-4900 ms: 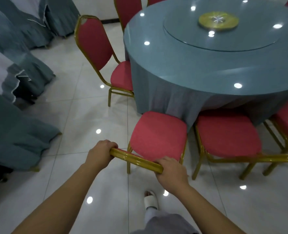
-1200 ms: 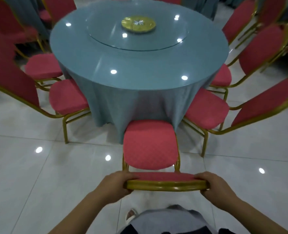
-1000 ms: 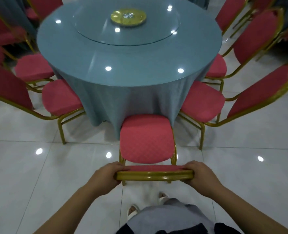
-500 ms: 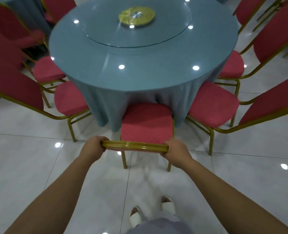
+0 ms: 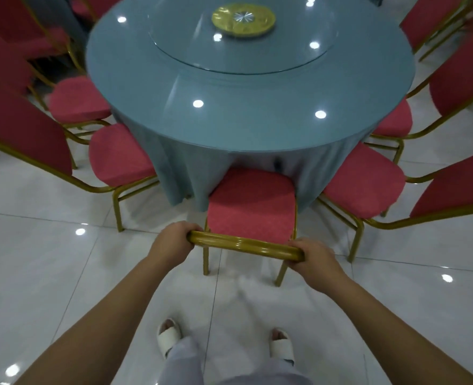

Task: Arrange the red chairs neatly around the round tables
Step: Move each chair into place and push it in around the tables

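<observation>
Left hand and right hand both curled round chair top rail; seat front meets table cloth edge; side chairs near, open floor behind.

- The glossy white tiled floor carries a round table draped in blue-grey cloth.
- Gold-legged red chairs ring it; the middle chair has its seat front at the cloth.
- White slippers stand behind it.
- On the tabletop lies a glass turntable with a gold disc at its centre.
</observation>
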Demonstrator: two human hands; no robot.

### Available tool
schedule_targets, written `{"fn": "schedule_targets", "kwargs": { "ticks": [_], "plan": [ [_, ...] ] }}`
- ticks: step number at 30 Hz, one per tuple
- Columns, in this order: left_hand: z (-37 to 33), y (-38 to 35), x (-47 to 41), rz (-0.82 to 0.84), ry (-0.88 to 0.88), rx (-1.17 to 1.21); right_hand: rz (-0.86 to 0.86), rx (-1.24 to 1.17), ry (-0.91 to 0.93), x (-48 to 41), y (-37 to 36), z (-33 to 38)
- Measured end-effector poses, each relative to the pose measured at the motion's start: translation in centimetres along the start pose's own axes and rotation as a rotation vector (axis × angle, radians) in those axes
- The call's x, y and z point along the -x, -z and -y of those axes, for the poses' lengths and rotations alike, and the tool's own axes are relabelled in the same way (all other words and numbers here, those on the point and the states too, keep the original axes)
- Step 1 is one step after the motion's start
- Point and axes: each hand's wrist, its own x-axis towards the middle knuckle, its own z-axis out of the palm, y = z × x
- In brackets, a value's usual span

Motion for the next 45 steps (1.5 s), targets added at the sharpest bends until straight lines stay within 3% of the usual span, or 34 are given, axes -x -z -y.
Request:
{"fn": "schedule_targets", "kwargs": {
  "ticks": [3, 7, 9, 11, 14, 21, 29, 37, 41, 45],
  "plan": [
    [2.1, 2.5, -2.2, 0.079, -0.066, 0.029, 0.036, -0.013, -0.078, -0.9, -0.5, 3.5],
    [5.3, 5.5, -1.8, 0.26, -0.248, 0.21, 0.206, 0.068, -0.247, -0.7, 1.4, 9.1],
    [8.3, 7.0, -1.0, 0.276, -0.283, 0.255, 0.131, 0.124, -0.182, -0.9, 1.0, 13.8],
    [12.1, 8.8, -0.6, 0.252, -0.258, 0.255, 0.013, 0.052, -0.047, -1.9, -1.0, 20.0],
    [18.3, 11.7, -0.4, 0.19, -0.151, 0.312, -0.017, -0.144, 0.094, -4.3, -5.2, 28.1],
    [32.0, 20.5, -1.6, 0.058, 0.033, 0.426, 0.081, -0.38, 0.125, -13.9, -14.6, 40.7],
    [45.2, 33.7, -10.1, -0.197, 0.171, 0.412, 0.217, -0.538, 0.156, -30.7, -20.5, 54.7],
    [54.3, 47.0, -21.5, -0.336, 0.221, 0.209, 0.391, -0.505, 0.232, -41.8, -24.2, 69.2],
    [58.8, 50.6, -27.2, -0.23, 0.174, 0.004, 0.368, -0.35, 0.264, -45.1, -26.0, 74.4],
    [63.3, 53.9, -34.3, -0.103, 0.032, -0.216, 0.292, -0.134, 0.177, -47.8, -28.7, 78.5]
  ]
}}
